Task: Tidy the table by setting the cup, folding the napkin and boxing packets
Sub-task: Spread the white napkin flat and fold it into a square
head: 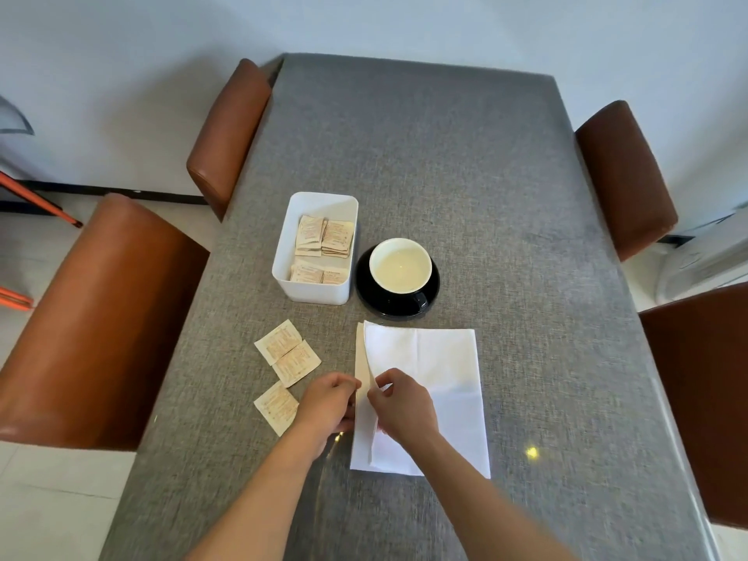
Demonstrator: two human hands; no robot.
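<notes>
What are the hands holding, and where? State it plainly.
Both hold the white napkin at its left edge. The left hand and right hand each pinch a layer near the middle of that edge, and the top layer is lifted.

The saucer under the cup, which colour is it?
Glossy black saucer, seen in the head view.

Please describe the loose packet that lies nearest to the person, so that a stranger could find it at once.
On the grey table, look left of the white napkin, where three beige packets lie outside the white box. This packet lies alone, beside the left hand; the other two overlap farther away.
</notes>
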